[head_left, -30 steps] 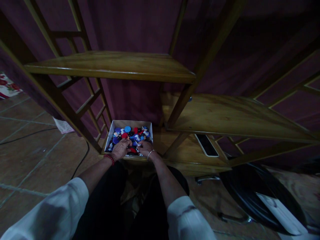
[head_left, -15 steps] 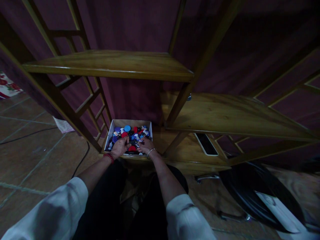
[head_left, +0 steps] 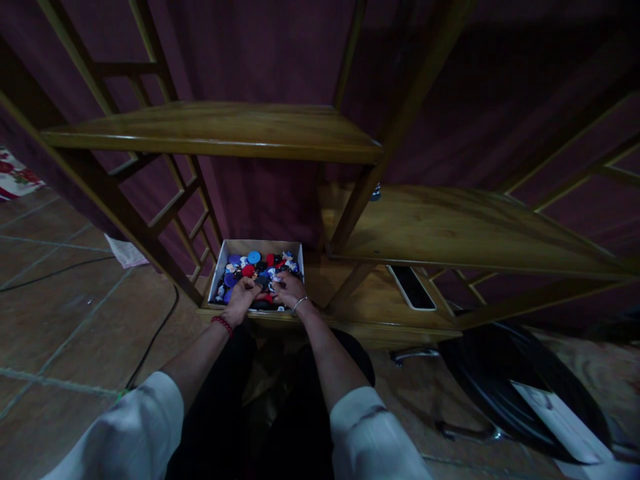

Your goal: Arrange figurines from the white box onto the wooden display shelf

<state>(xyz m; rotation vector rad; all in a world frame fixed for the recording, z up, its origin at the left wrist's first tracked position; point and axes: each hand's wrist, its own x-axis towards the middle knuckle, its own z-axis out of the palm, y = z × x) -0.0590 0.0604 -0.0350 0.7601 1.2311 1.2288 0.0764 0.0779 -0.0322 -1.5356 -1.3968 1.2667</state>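
Lower shelf point(head_left: 317, 283): box point(head_left: 261, 247) at front edge, left hand point(head_left: 241, 297), right hand point(head_left: 291, 292) inside.

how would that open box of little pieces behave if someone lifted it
The box may flex a little, since its sides look thin, like cardboard. It could feel fairly heavy for its size, as many small pieces crowd it. They would probably slide or spill if it tilted, lying jumbled under an open top.

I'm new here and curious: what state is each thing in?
Box: open.
Small colourful pieces: jumbled in the box.
Left hand: at a dark piece in the box, grip unclear.
Right hand: in the box, grip unclear.
Black seat: bearing something flat and white.
White-rimmed dark slab: lying flat.
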